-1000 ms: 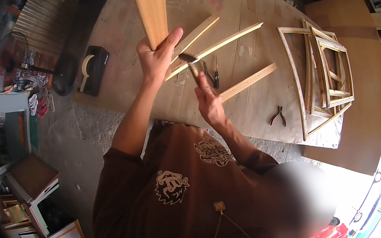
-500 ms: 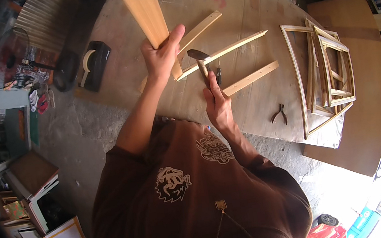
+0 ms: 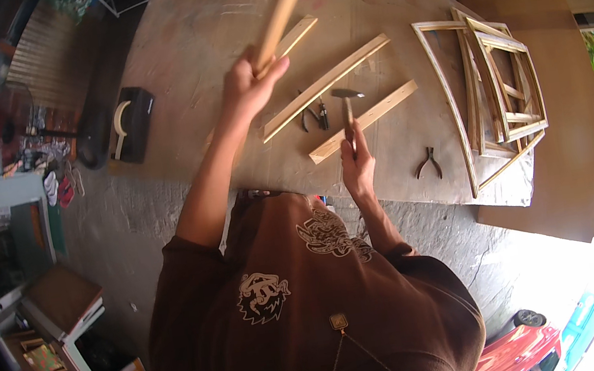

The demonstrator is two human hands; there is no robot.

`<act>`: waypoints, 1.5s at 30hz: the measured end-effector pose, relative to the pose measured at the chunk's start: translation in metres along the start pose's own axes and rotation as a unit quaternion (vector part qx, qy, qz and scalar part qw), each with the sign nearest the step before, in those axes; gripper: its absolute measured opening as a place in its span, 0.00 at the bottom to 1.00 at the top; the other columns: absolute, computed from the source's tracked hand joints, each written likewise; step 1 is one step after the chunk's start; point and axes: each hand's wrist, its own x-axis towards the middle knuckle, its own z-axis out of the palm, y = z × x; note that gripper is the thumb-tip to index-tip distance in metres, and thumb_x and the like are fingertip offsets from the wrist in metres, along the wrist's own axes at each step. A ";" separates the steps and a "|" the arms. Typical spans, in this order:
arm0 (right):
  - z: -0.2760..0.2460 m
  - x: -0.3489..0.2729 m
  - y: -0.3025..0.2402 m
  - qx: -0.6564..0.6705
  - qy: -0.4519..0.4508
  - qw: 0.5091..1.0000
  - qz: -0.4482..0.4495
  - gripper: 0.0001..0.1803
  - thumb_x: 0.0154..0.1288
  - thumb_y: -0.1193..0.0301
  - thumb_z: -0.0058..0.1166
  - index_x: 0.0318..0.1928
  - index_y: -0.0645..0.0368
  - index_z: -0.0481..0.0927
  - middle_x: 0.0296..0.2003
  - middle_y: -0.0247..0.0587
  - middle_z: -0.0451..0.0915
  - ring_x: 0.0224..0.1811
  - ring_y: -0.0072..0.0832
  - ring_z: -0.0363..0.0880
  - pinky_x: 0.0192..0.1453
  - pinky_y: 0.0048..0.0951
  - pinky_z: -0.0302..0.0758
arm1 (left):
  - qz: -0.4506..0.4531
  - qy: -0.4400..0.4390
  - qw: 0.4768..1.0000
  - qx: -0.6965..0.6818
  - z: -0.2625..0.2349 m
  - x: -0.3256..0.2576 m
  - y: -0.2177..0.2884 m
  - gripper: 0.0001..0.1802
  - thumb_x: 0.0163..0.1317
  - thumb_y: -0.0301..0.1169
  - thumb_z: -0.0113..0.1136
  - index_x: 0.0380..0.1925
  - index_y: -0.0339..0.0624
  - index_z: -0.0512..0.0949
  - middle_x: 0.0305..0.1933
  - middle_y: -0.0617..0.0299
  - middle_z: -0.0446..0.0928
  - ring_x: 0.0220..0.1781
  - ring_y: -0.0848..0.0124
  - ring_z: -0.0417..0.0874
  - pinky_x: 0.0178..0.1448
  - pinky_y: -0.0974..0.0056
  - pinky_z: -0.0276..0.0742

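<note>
From the head view, the left hand (image 3: 248,85) is clenched around a wooden slat (image 3: 280,16), lifted clear of the tabletop (image 3: 201,25). The right hand (image 3: 357,166) grips a hammer (image 3: 347,113) by its handle, head raised above a flat wooden strip (image 3: 363,121). Just left of the hammer lie dark pliers (image 3: 315,115); right of it, a second pair (image 3: 428,163) and stacked wooden frames (image 3: 494,84). A careless swing could probably glance off the strip or knock the loose pliers.

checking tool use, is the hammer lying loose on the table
No, the right hand grips the hammer by its handle, head up over the table.
</note>
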 end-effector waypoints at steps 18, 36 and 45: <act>-0.030 0.010 0.099 -0.240 0.072 0.968 -0.018 0.28 0.58 0.58 0.59 0.58 0.54 0.72 0.47 0.52 0.73 0.49 0.51 0.74 0.51 0.48 0.72 | 0.038 -0.207 0.857 0.471 0.156 0.060 -0.165 0.33 0.48 0.36 0.68 0.54 0.33 0.71 0.46 0.39 0.78 0.46 0.49 0.82 0.49 0.54 0.82; 0.072 0.090 0.051 0.167 0.203 0.959 0.102 0.26 0.48 0.75 0.53 0.52 0.66 0.69 0.25 0.36 0.70 0.28 0.26 0.71 0.32 0.28 0.71 | -0.094 -0.111 0.875 0.462 -0.007 0.087 -0.202 0.41 0.41 0.38 0.72 0.56 0.30 0.69 0.44 0.41 0.78 0.47 0.50 0.82 0.49 0.55 0.82; 0.209 0.091 0.009 0.342 -0.023 0.924 0.167 0.17 0.57 0.75 0.45 0.48 0.64 0.72 0.29 0.34 0.72 0.30 0.24 0.73 0.34 0.25 0.73 | -0.108 -0.112 0.936 0.317 -0.026 0.102 -0.207 0.40 0.30 0.40 0.73 0.47 0.30 0.72 0.40 0.41 0.80 0.44 0.50 0.83 0.48 0.56 0.81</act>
